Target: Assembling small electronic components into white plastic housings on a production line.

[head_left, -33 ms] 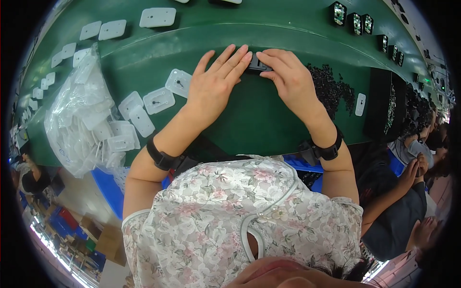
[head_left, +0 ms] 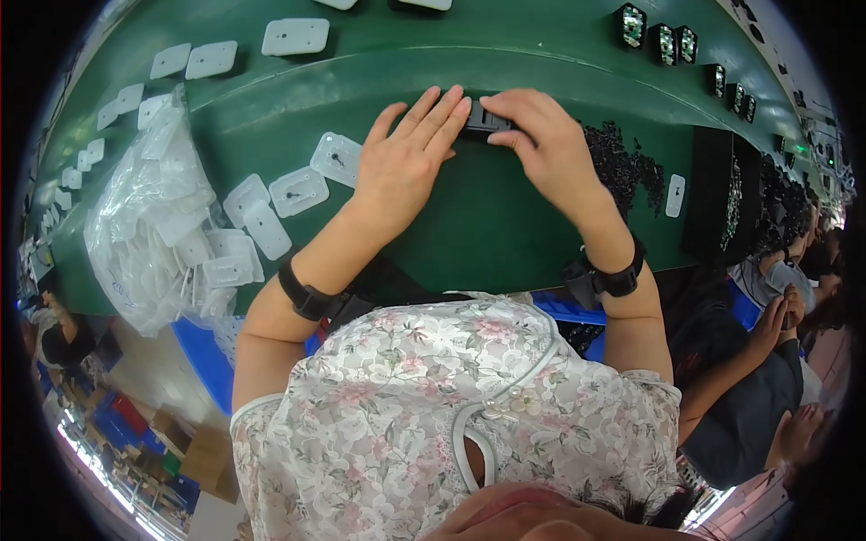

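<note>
A small black rectangular plastic housing [head_left: 484, 118] lies on the green tabletop beyond my body. My right hand [head_left: 548, 142] grips its right end, with the thumb on the near side and the fingers on the far side. My left hand [head_left: 403, 160] lies palm down with its fingers stretched out, the fingertips against the housing's left end. My left thumb and the undersides of those fingers are hidden. Left of that wrist lie several white plastic plates [head_left: 300, 189], one of them [head_left: 335, 159] close to the hand.
A clear plastic bag [head_left: 149, 212] of white plates sits at the left. Small black parts [head_left: 622, 167] are heaped right of my right hand, near a white oblong piece [head_left: 675, 196] and a black box [head_left: 713, 194]. Black housings with circuit boards [head_left: 667, 43] stand far right. Another person's hand [head_left: 783, 316] shows at right.
My right fingers and thumb have shifted slightly on the black housing, showing a little more of it. My left hand has barely moved.
</note>
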Demonstrator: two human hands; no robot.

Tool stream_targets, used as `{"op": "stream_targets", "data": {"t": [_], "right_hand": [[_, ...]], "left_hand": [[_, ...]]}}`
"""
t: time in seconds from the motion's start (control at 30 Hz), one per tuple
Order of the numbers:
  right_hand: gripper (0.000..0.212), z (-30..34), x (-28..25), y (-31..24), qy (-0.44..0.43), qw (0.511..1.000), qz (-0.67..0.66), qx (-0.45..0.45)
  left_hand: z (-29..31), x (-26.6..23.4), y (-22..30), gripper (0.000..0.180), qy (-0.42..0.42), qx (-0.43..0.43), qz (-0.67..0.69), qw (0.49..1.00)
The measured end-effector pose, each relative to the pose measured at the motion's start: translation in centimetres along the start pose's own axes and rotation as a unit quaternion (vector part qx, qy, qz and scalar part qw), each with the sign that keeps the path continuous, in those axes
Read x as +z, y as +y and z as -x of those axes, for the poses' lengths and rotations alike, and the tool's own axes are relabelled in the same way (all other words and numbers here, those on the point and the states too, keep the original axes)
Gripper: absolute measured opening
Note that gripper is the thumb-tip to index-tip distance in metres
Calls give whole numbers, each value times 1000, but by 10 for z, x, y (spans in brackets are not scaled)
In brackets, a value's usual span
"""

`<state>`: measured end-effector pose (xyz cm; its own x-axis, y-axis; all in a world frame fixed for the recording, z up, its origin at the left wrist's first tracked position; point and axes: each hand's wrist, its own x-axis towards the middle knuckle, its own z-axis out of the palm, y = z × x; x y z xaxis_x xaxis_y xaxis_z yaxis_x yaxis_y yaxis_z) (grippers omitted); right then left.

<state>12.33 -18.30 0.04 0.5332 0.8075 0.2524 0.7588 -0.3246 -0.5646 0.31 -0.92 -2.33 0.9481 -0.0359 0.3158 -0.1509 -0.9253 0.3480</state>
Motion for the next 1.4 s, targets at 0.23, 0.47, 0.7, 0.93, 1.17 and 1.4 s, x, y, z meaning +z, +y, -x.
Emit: {"op": "stream_targets", "data": {"t": [0.23, 0.47, 0.7, 0.93, 1.17, 1.4], "right_hand": [[32, -21, -3, -10, 78, 821, -515, 233], [36, -28, 9, -24, 95, 867, -448, 198], [37, -99, -15, 71, 28, 957, -266, 110], [39, -151, -35, 146, -213, 945, -169, 183], [42, -152, -18, 158, -242, 932, -211, 169], [49, -114, -86, 168, 82, 947, 225, 215]], "left_hand": [[-26, -3, -2, 37, 17, -251, 275, 928], [-24, -6, 11, 33, 5, -322, 536, 781], [9, -48, -17, 37, 45, -188, 267, 944], [42, -98, -26, 55, -58, -125, 86, 987], [33, -95, -19, 58, -171, -102, 12, 980], [20, -84, -11, 58, -156, -103, 38, 982]]}}
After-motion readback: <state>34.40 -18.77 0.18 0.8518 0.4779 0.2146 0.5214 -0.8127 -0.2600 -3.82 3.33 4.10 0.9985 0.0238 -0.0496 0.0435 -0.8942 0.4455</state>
